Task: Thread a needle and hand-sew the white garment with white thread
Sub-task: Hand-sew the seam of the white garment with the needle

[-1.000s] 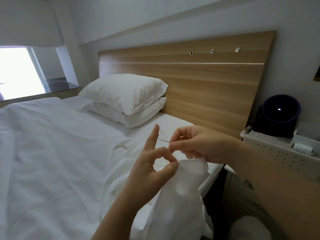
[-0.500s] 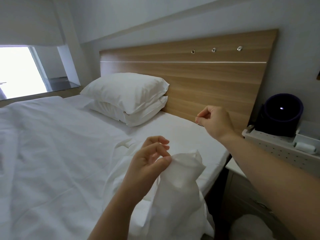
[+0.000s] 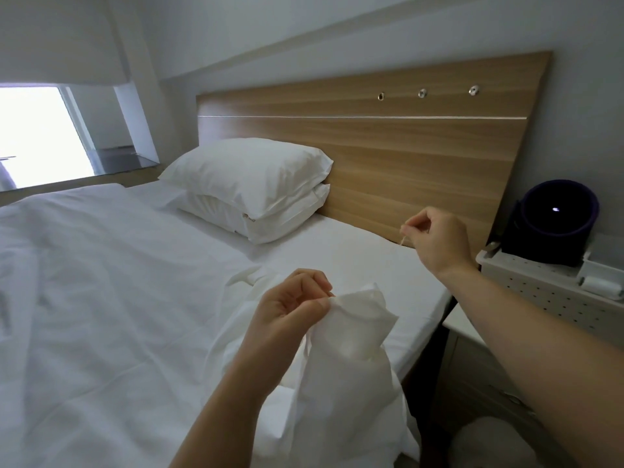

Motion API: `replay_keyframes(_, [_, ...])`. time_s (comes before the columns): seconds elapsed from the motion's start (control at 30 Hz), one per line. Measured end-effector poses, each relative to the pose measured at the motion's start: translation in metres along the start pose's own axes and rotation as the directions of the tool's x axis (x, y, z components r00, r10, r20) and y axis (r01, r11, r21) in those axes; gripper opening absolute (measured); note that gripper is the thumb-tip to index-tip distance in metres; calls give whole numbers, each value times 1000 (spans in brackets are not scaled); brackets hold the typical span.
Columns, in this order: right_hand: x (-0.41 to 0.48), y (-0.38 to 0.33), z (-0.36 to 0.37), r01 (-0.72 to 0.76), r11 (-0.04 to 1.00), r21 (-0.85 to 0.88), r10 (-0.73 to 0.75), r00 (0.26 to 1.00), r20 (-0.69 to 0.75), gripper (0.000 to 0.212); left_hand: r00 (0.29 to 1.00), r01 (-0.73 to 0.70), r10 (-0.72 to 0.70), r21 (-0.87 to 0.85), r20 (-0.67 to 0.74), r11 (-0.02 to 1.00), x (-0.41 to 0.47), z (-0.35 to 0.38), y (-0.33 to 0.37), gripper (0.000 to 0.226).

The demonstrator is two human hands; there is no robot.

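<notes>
Left hand (image 3: 290, 309) grips a bunched fold of the garment (image 3: 351, 349) above the bed (image 3: 101, 298). Right hand (image 3: 439, 241), raised well apart before the headboard (image 3: 405, 157), pinches a thin needle (image 3: 403, 236); thread not discernible. Two stacked pillows (image 3: 250, 187) lie against the headboard.

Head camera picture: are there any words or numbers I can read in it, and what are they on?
No word, number or brand can be read in this picture.
Tan tag on the lower pillow: too small to read.
Dark round device: only a light dot, no letters.
White garment gripped by the left hand: plain, no print shows.
Thin strand pinched by the right hand: no writing.
</notes>
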State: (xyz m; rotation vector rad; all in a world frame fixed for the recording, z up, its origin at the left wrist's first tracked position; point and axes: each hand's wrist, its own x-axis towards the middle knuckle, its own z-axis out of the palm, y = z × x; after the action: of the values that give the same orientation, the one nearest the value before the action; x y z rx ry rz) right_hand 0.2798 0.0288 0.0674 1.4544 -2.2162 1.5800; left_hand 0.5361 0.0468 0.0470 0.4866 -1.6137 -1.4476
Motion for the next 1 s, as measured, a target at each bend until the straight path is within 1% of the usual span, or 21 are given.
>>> replay_keyframes(0.07, [1, -19, -6, -16, 979, 205, 25, 999, -41, 13, 999, 36, -35, 35, -38, 999, 1, 1, 0, 14])
replay_keyframes(0.17, [2, -60, -23, 43, 891, 452, -4, 996, -86, 16, 985, 142, -134, 68, -106, 988, 4, 1, -3, 11])
replay_keyframes(0.27, [-1, -102, -43, 111, 797, 594, -82, 994, -76, 11, 957, 261, -238, 135, -165, 956, 9, 3, -8, 12])
replay_keyframes(0.33, [-4, -120, -50, 111, 732, 672, -116, 993, -38, 10, 933, 331, -298, 151, -203, 931, 15, 5, -13, 14])
replay_keyframes(0.37, [-5, -124, -51, 94, 720, 688, -124, 992, -5, 10, 917, 369, -338, 133, -210, 920, 18, 6, -15, 15])
replay_keyframes(0.43, [-8, -130, -52, 19, 701, 713, -98, 993, 69, 10, 879, 449, -427, 71, -212, 891, 25, 7, -18, 15])
replay_keyframes(0.47, [-9, -132, -52, -48, 668, 742, -58, 992, 116, 10, 854, 490, -472, 35, -220, 871, 29, 8, -21, 15])
replay_keyframes(0.53, [-14, -135, -52, -204, 549, 810, 36, 975, 221, 9, 795, 565, -557, -42, -240, 824, 37, 7, -28, 17])
replay_keyframes(0.6, [-21, -138, -53, -329, 447, 832, 96, 942, 320, 9, 747, 617, -621, -101, -237, 781, 42, 7, -34, 14])
replay_keyframes(0.67, [-25, -142, -57, -404, 362, 840, 95, 912, 399, 7, 725, 641, -654, -135, -217, 756, 45, 7, -37, 14])
replay_keyframes(0.73, [-28, -146, -63, -444, 287, 849, 62, 893, 446, 5, 718, 641, -663, -170, -210, 748, 46, 7, -38, 16])
replay_keyframes(0.77, [-29, -149, -67, -453, 267, 851, 49, 888, 457, 7, 713, 639, -666, -187, -219, 746, 46, 7, -37, 16])
replay_keyframes(0.83, [-34, -154, -74, -454, 283, 845, 32, 885, 465, 10, 712, 633, -668, -213, -217, 744, 47, 6, -35, 15])
replay_keyframes(0.87, [-37, -155, -77, -452, 315, 834, 24, 883, 469, 10, 718, 629, -665, -215, -208, 747, 46, 7, -32, 15])
replay_keyframes(0.9, [-41, -155, -79, -450, 357, 818, 15, 879, 477, 10, 725, 624, -659, -215, -200, 752, 46, 8, -32, 21])
replay_keyframes(0.93, [-44, -154, -82, -450, 415, 791, 1, 869, 494, 9, 734, 617, -650, -208, -196, 759, 46, 8, -30, 29])
replay_keyframes(0.97, [-47, -152, -85, -449, 497, 743, -20, 849, 527, 8, 740, 612, -642, -197, -199, 766, 44, 8, -28, 29])
replay_keyframes(1.0, [-48, -148, -89, -439, 607, 663, -44, 814, 579, 6, 758, 586, -616, -191, -214, 788, 42, 9, -24, 22])
